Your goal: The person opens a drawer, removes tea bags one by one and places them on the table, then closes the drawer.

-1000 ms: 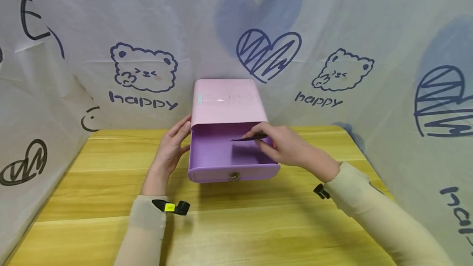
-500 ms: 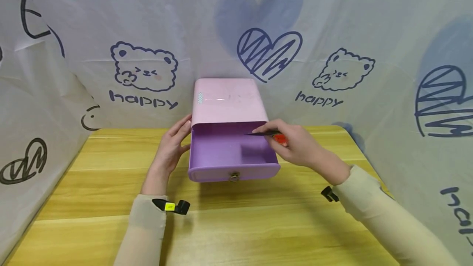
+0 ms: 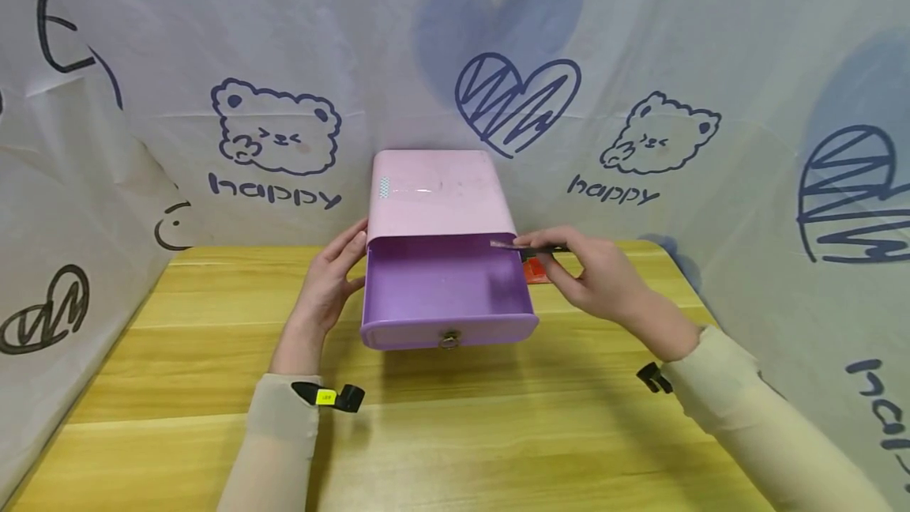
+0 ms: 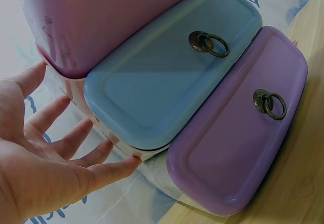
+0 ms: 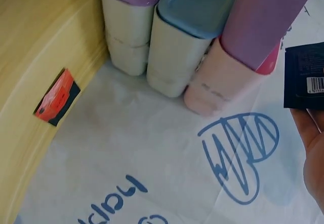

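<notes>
Packet (image 5: pixel 302 77), dk | pinched in R hand (image 3: pixel 599 271), at/abv R rim of drawer (image 3: pixel 408 333) | prob. light, thin, bendy, maybe slick; take by edge | L hand (image 4: pixel 48 158) splayed, touching box (image 3: pixel 441 192) side, holding nil

Left hand (image 3: pixel 325 283) with fingers (image 4: pixel 75 137) spread, right hand (image 3: pixel 597 271) pinching, both forearms (image 3: pixel 771 425) stretched forward

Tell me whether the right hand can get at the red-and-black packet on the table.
Probably yes: the red-and-black packet lies uncovered beside the stacked drawers, but the right hand holds a dark packet, which it may need to release first.
</notes>
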The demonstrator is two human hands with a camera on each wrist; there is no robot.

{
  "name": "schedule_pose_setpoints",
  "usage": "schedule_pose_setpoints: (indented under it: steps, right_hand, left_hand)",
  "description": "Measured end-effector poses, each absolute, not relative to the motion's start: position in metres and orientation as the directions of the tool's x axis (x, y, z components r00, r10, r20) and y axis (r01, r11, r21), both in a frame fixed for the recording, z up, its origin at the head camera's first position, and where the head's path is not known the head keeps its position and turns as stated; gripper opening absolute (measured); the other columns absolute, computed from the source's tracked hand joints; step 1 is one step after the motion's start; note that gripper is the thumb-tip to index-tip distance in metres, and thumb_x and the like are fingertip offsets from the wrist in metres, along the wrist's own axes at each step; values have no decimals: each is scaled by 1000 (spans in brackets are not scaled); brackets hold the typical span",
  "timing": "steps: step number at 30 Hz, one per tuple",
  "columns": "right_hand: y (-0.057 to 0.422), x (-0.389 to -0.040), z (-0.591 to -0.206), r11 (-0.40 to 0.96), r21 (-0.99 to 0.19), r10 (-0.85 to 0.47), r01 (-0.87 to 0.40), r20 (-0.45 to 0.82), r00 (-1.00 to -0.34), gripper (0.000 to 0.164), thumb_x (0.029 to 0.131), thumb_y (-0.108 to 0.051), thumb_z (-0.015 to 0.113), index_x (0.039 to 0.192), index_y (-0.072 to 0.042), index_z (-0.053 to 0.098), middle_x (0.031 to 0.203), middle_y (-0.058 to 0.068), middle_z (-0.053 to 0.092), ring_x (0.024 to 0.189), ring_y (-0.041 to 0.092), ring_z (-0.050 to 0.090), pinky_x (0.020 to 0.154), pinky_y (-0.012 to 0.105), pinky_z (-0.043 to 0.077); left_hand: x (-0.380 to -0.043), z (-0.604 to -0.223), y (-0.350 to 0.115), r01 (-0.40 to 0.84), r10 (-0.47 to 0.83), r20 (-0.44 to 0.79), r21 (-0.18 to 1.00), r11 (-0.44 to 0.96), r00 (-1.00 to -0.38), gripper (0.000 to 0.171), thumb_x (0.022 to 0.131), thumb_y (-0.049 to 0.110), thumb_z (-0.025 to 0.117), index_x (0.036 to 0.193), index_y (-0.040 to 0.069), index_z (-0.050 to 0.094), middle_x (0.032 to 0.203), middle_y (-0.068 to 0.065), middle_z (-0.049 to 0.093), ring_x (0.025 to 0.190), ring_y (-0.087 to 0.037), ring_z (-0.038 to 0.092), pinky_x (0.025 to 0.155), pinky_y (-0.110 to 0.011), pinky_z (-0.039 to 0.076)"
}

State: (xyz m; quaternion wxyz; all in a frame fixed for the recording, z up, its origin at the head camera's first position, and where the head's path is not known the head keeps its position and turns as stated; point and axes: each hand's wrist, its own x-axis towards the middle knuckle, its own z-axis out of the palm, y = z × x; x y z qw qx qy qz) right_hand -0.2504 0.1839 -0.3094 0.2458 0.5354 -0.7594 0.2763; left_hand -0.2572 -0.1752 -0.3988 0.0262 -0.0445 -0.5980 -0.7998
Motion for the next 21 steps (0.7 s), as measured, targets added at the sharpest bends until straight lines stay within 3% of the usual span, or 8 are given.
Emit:
schedule_pose_setpoints:
  steps: [13,21]
  right_hand:
    - [203,-256,-318,361,-5,-631,-933,735,-248,23,84,-6,53,106,-3,57,114,4,62,101,14,55,78,30,51]
    - [211,-265,-331,423,15,-588,-906,765,-262,24,85,-5,50,107,-1,57,116,6,61,104,16,54,81,33,50]
  left_hand:
    - [-258,-398,-175,92,12,100,954,-287,-995,47,87,38,59,131,25,50,137,-3,42,119,-18,39,96,-56,34]
    - [-257,-399,-176,91,10,98,954,-284,-995,48,86,38,60,131,25,50,137,-4,42,119,-19,39,96,-57,34]
